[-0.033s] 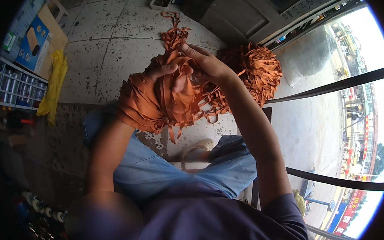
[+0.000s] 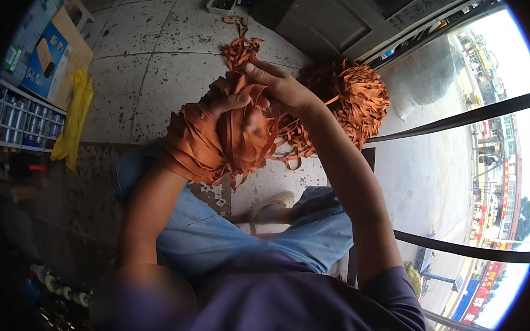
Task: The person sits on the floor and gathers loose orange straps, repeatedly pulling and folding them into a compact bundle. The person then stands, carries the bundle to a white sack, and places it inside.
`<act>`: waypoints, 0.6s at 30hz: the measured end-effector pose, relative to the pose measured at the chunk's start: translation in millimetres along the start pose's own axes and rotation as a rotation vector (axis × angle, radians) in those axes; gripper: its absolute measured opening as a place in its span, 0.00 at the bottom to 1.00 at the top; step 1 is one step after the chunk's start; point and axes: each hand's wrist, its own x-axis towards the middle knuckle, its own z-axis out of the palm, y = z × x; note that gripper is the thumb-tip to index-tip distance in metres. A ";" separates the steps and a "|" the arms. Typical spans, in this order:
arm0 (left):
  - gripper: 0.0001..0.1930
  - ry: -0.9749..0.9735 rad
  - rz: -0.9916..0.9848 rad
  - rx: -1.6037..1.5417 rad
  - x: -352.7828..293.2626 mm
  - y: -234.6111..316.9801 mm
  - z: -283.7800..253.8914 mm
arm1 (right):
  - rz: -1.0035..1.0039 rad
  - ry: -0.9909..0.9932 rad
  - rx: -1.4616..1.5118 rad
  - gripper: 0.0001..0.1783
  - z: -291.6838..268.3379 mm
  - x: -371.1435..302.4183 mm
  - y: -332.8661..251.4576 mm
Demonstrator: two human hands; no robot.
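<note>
Many loops of flat, ribbon-like orange strips (image 2: 193, 139) wrap my left wrist and hang over that hand. My left hand (image 2: 234, 105) shows its thumb and some fingertips curled around the loops; its palm is hidden under them. My right hand (image 2: 281, 90) is beside it on the right, its thumb laid along a strip near the top of the bunch and its fingers bent behind. A looser tangle of strips (image 2: 243, 50) trails on the floor just beyond the hands. Right of my right wrist is a large gathered bundle of the same orange strips (image 2: 361, 102).
Below are my jeans-clad legs (image 2: 208, 229) and a pale shoe (image 2: 273, 204). A yellow plastic bag (image 2: 75, 116) hangs by a rack of small containers (image 2: 29, 122) at the left. A grey door (image 2: 329, 22) stands at the far right, with dark frame bars (image 2: 456, 117) nearer.
My right hand has shifted slightly up and left. The strips hanging over my left hand have moved a little, and their lower ends hang slightly higher.
</note>
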 end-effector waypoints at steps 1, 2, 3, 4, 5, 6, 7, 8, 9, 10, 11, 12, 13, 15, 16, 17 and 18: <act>0.24 0.003 -0.005 0.080 -2.3 -2.6 2.8 | -0.022 0.119 -0.161 0.33 5.7 0.7 0.9; 0.24 -0.004 -0.015 0.086 -4.8 -4.1 4.3 | -0.081 0.092 -0.186 0.30 9.5 2.5 2.0; 0.25 -0.010 -0.025 0.091 -6.7 -5.4 5.3 | -0.141 0.064 -0.210 0.28 12.7 4.5 3.1; 0.24 -0.051 -0.045 0.069 -7.6 -5.4 6.9 | -0.200 0.036 -0.233 0.26 15.0 6.7 4.0; 0.24 -0.094 -0.065 0.046 -8.2 -5.8 8.7 | -0.183 -0.013 -0.292 0.26 13.1 10.8 4.2; 0.23 -0.133 -0.084 0.026 -9.1 -5.7 9.8 | -0.169 -0.037 -0.299 0.27 16.7 14.5 8.5; 0.22 -0.139 -0.115 0.018 -14.0 -4.3 10.9 | -0.155 -0.061 -0.305 0.28 22.9 20.2 13.6; 0.20 -0.211 -0.165 -0.067 -14.7 -6.7 5.6 | -0.144 -0.090 -0.313 0.29 27.2 24.5 16.3; 0.17 -0.279 -0.222 -0.148 -15.0 -8.7 1.5 | -0.126 -0.045 -0.299 0.29 27.2 26.0 17.6; 0.16 -0.223 -0.194 -0.201 -16.2 -9.3 -1.7 | -0.109 -0.001 -0.284 0.30 26.8 28.2 18.6; 0.16 -0.172 -0.169 -0.254 -16.2 -9.4 -2.6 | -0.092 0.049 -0.269 0.30 24.5 29.1 20.0; 0.15 -0.122 -0.144 -0.307 -15.8 -8.7 -3.5 | -0.075 0.100 -0.255 0.31 20.8 30.2 22.7; 0.15 -0.267 -0.068 -0.312 -10.2 -1.7 -8.9 | -0.098 0.242 -0.378 0.39 8.7 33.7 41.2; 0.24 -0.424 0.126 -0.396 -1.2 21.1 -27.9 | -0.019 0.304 -0.398 0.40 -14.0 23.0 75.2; 0.29 -0.389 0.197 -0.404 2.8 37.9 -36.6 | 0.016 0.324 -0.327 0.38 -33.3 -1.2 94.9; 0.29 -0.422 0.277 -0.400 5.7 55.6 -60.0 | -0.011 0.388 -0.406 0.35 -53.9 -25.8 118.0; 0.30 -0.417 0.371 -0.408 2.2 70.6 -77.1 | -0.044 0.378 -0.479 0.31 -82.4 -53.9 144.7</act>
